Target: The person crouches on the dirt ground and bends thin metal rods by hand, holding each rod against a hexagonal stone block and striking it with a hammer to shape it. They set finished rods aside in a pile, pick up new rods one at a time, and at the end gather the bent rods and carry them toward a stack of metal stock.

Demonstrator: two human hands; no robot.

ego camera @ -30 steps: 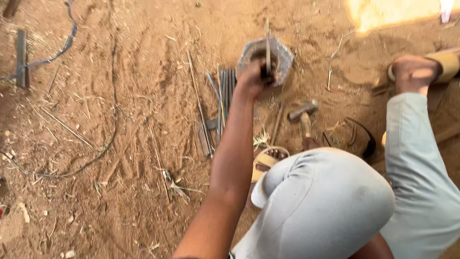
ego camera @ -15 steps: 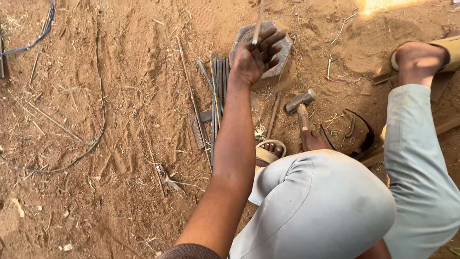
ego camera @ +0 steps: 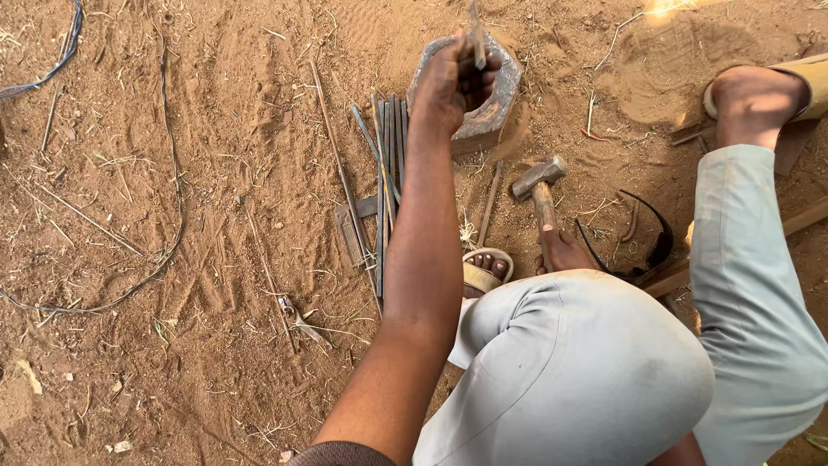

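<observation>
Head view looked down on bare, reddish sandy ground (ego camera: pixel 216 216). At far left a thin dark wire (ego camera: pixel 164 198) curved across the dirt, with a bluish cable (ego camera: pixel 52 69) in the upper left corner. Scattered straw and small debris lay about them.

Further right, a bundle of slender metal rods (ego camera: pixel 390 173) lay side by side on the ground, running roughly away from the camera, just beside the extended left forearm. A single thinner rod (ego camera: pixel 332 138) lay slightly apart on their left side.

The left hand (ego camera: pixel 453 82) was raised over a grey stone block (ego camera: pixel 500 95) set in the sand. Its fingers were curled tight into a fist around a narrow metal piece (ego camera: pixel 475 34), which stood nearly upright and protruded above the knuckles. Whether its lower end touched the block could not be determined, the hand covering it.

Right of the block, a hammer (ego camera: pixel 536 179) with a wooden handle lay on the ground, head pointing away. The right hand (ego camera: pixel 565 252) rested at the handle's near end, fingers bent around it; the grip was partly hidden by the knee in light grey trousers (ego camera: pixel 586 371).

A sandalled foot (ego camera: pixel 483 269) showed between the arm and the knee. A curved dark blade (ego camera: pixel 655 246) lay further right, and the other foot (ego camera: pixel 755 91) sat at upper right.
</observation>
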